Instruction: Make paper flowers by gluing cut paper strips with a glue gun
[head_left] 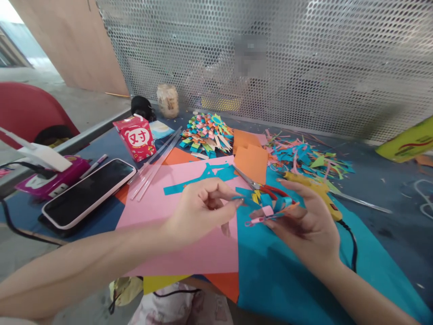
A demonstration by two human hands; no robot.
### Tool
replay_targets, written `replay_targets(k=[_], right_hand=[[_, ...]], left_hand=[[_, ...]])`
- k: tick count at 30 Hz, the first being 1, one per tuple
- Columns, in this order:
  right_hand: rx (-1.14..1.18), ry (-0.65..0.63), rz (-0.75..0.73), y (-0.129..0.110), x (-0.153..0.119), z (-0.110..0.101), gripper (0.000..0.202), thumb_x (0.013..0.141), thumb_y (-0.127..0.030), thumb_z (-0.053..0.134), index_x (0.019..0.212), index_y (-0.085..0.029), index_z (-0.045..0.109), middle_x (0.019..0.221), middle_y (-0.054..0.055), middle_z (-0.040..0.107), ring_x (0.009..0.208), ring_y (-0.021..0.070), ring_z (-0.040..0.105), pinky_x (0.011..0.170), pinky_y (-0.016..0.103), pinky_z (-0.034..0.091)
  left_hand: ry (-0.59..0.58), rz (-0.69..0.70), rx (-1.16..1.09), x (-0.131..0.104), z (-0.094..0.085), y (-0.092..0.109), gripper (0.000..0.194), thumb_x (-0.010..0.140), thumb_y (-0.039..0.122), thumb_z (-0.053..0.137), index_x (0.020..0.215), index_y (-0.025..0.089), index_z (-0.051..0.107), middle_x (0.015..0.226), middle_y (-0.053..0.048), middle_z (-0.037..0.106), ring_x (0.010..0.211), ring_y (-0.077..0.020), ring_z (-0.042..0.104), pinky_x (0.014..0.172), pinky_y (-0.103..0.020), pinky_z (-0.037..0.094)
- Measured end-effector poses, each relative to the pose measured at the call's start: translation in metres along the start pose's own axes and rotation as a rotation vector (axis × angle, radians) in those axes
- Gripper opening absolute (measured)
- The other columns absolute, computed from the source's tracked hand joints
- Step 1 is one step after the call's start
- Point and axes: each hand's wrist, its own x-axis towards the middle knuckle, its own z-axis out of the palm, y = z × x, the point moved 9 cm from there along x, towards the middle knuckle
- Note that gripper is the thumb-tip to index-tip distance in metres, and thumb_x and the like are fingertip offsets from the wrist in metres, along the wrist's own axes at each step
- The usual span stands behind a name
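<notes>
My right hand holds a small cluster of curled paper loops in blue, pink, yellow and orange between thumb and fingers. To its left, my left hand pinches the end of a thin blue paper strip with thumb and forefinger. Both hands are raised over a pink paper sheet and a blue sheet. Behind the loops lie scissors with red-orange handles, partly hidden. A yellow glue gun rests behind my right fingers. Cut blue strips lie on the pink sheet.
Left stand a red drink carton, a phone, clear glue sticks and a purple power strip. Behind are a fringed paper pile, orange squares, loose strips and a perforated metal panel.
</notes>
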Motion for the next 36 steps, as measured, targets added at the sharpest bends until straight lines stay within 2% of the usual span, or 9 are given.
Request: replay_targets(k=[3,9,13,17,22,29,32,35,36], right_hand=[[-0.028,0.05,-0.029,-0.007,0.002,-0.003,0.05,0.082,-0.028,0.065,0.126,-0.033,0.042,0.066,-0.004,0.066,0.073,0.0214,0.072,0.059,0.029,0.062],[-0.131,0.003,-0.058,-0.015,0.005,0.002,0.048,0.082,-0.021,0.063,0.124,-0.032,0.043,0.07,-0.003,0.067,0.061,0.0178,0.069,0.051,0.026,0.061],[-0.123,0.036,-0.103,-0.019,0.005,0.002,0.043,0.085,-0.021,0.06,0.123,-0.033,0.044,0.068,-0.003,0.066,0.06,0.018,0.068,0.055,0.029,0.062],[-0.251,0.026,-0.146,-0.023,0.005,0.0,0.037,0.083,-0.022,0.062,0.117,-0.03,0.049,0.087,0.004,0.068,0.073,0.0222,0.07,0.053,0.03,0.062],[-0.436,0.087,-0.216,-0.027,0.003,-0.009,0.022,0.078,-0.025,0.066,0.099,-0.027,0.057,0.12,0.013,0.057,0.094,0.0293,0.066,0.051,0.034,0.061],[-0.492,0.086,-0.272,-0.034,0.003,-0.005,0.022,0.079,-0.025,0.066,0.099,-0.027,0.058,0.115,0.013,0.061,0.096,0.0301,0.065,0.057,0.037,0.061],[-0.373,0.083,-0.232,-0.034,0.006,-0.006,0.036,0.082,-0.021,0.062,0.116,-0.031,0.051,0.104,0.009,0.067,0.083,0.0245,0.07,0.053,0.032,0.061],[-0.336,-0.007,-0.254,-0.04,0.004,-0.007,0.04,0.086,-0.019,0.056,0.122,-0.035,0.048,0.089,0.002,0.071,0.084,0.0221,0.071,0.059,0.03,0.062],[-0.416,-0.112,-0.314,-0.044,0.0,-0.001,0.032,0.087,-0.021,0.054,0.116,-0.036,0.054,0.094,0.001,0.072,0.088,0.0222,0.07,0.066,0.032,0.062]], left_hand=[[-0.016,-0.031,-0.023,0.0,0.002,-0.002,0.01,0.075,0.022,0.065,0.072,0.017,0.056,0.055,0.003,0.062,0.035,-0.0104,0.058,0.034,-0.02,0.045],[-0.072,-0.059,-0.09,-0.001,0.006,-0.004,0.01,0.075,0.021,0.065,0.074,0.017,0.056,0.054,0.004,0.062,0.034,-0.009,0.057,0.033,-0.018,0.045],[-0.069,-0.054,-0.092,-0.002,0.007,-0.003,0.009,0.075,0.019,0.065,0.075,0.017,0.057,0.056,0.004,0.063,0.034,-0.008,0.055,0.033,-0.017,0.044],[-0.084,-0.064,-0.116,-0.003,0.008,-0.004,0.009,0.075,0.02,0.065,0.076,0.017,0.057,0.063,0.002,0.066,0.036,-0.0086,0.057,0.034,-0.018,0.046],[-0.107,-0.107,-0.169,-0.003,0.01,-0.009,0.009,0.076,0.021,0.064,0.079,0.018,0.057,0.061,0.003,0.064,0.035,-0.0096,0.058,0.033,-0.018,0.045],[-0.122,-0.122,-0.153,-0.002,0.012,-0.007,0.011,0.076,0.022,0.063,0.084,0.018,0.057,0.066,0.002,0.066,0.035,-0.0086,0.057,0.035,-0.019,0.044],[-0.136,-0.082,-0.154,-0.003,0.009,-0.001,0.019,0.078,0.03,0.061,0.092,0.018,0.059,0.082,-0.005,0.07,0.036,-0.0086,0.057,0.035,-0.021,0.04],[-0.185,-0.059,-0.188,-0.001,0.007,0.003,0.032,0.082,0.043,0.051,0.1,0.019,0.058,0.095,-0.009,0.07,0.04,-0.009,0.059,0.034,-0.02,0.026],[-0.19,-0.078,-0.185,0.0,0.006,0.002,0.032,0.082,0.045,0.049,0.1,0.019,0.058,0.098,-0.009,0.069,0.041,-0.0079,0.059,0.034,-0.02,0.022]])
